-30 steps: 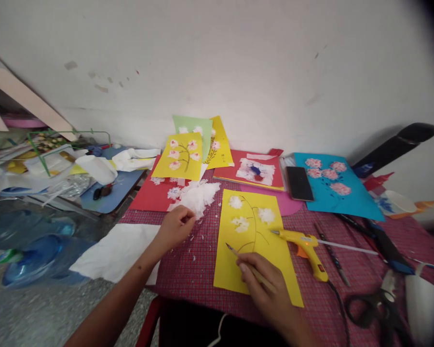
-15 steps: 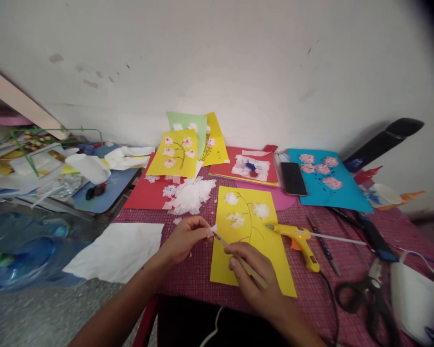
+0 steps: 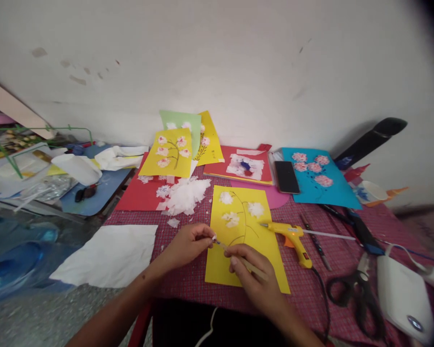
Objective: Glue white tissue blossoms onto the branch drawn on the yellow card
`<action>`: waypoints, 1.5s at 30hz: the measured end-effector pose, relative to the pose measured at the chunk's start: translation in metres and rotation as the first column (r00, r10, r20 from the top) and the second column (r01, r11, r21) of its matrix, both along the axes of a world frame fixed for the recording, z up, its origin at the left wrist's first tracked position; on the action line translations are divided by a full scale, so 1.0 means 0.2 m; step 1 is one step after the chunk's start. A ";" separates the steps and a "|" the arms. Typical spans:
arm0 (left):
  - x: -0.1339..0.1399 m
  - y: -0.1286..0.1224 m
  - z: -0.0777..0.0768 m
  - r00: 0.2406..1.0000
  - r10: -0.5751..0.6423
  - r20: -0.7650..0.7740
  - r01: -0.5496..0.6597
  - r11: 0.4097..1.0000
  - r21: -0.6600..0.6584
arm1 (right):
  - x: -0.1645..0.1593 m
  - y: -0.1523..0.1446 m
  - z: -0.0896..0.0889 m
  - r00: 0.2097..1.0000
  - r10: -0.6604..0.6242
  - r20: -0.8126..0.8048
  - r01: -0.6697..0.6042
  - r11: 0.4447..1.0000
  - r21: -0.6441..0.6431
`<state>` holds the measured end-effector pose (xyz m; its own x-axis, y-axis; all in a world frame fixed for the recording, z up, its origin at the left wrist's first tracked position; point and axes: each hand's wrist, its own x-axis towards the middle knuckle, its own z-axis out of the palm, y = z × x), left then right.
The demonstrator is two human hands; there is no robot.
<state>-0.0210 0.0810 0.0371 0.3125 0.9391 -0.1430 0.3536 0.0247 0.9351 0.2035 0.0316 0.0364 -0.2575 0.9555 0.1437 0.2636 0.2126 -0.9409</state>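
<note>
Thumb and fingertips of my left hand are closed on a small piece of white tissue paper. My right hand grips a paintbrush with a pale handle, its tip meeting the tissue piece at my left fingertips. Under both hands lies a yellow sheet with a drawn branch and several white tissue flowers. A heap of torn white tissue rests on red paper beyond my left hand. To the right, a yellow glue gun lies with its nozzle over the sheet's edge.
Black-handled scissors, a white device and a pen lie at right. A phone overlaps a blue flower picture. White paper hangs over the left table edge. Finished yellow flower cards lean at the back.
The tissue piece at my left fingertips looks more gathered round the brush tip. Both hands stay close together, and the whole view has shifted slightly.
</note>
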 end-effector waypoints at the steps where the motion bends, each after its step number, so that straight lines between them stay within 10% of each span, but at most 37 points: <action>1: 0.00 0.00 0.00 0.998 -0.024 -0.051 0.026 0.999 0.034 | 0.01 0.00 0.00 1.000 -0.005 -0.005 0.005 1.000 -0.026; 10: 0.11 0.20 -0.02 0.988 -0.105 -0.110 0.124 0.974 0.188 | 0.04 0.25 0.06 0.992 -0.117 -0.053 0.114 0.992 -0.048; 22: 0.15 0.33 -0.08 0.987 -0.098 -0.126 0.137 0.926 0.352 | 0.02 0.63 0.23 0.937 0.132 0.323 -0.089 0.986 -0.144; 45: 0.20 0.35 -0.18 0.974 -0.064 -0.216 0.149 0.902 0.406 | -0.07 0.65 0.19 0.604 0.063 0.794 -0.186 0.980 0.064</action>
